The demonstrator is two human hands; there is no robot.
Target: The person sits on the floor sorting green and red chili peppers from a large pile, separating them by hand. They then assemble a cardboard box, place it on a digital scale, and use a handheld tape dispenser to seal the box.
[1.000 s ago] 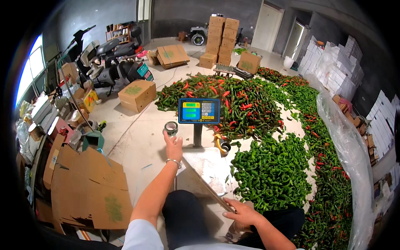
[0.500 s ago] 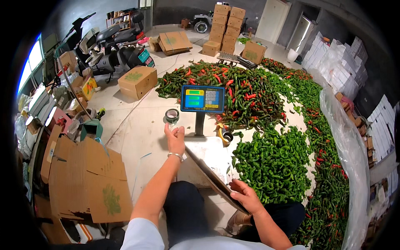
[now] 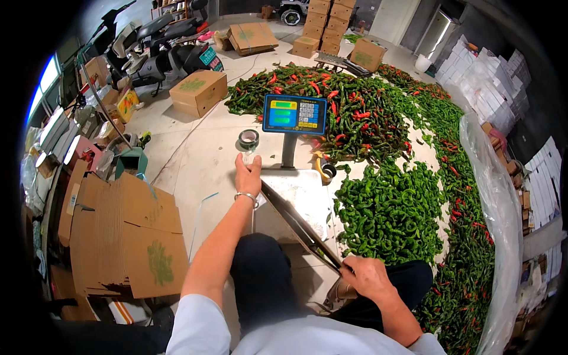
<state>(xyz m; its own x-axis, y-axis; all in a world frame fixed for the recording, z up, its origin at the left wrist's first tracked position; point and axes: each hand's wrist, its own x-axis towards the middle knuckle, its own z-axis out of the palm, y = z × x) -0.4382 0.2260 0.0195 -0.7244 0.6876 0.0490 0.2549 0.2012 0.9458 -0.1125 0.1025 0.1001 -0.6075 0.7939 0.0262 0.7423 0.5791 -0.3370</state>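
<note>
My left hand grips the far end of a folded flat cardboard piece, which slants edge-on down to my right hand. My right hand is closed on its near end, where a narrow gap shows between the layers. Behind the cardboard is the white pan of a scale, with its blue display on a post. A tape roll lies on the floor beyond my left hand. A yellow-handled tape dispenser lies right of the post.
Green chillies and mixed red and green chillies cover the floor ahead and right, beside a plastic sheet. Flattened cartons lie left. Further off are a scooter, a closed box, stacked boxes and white stacks.
The view has tilted, so the room sits higher in the frame. My right hand has shifted slightly right with the cardboard, closing more around it, and a gap between its layers now shows.
</note>
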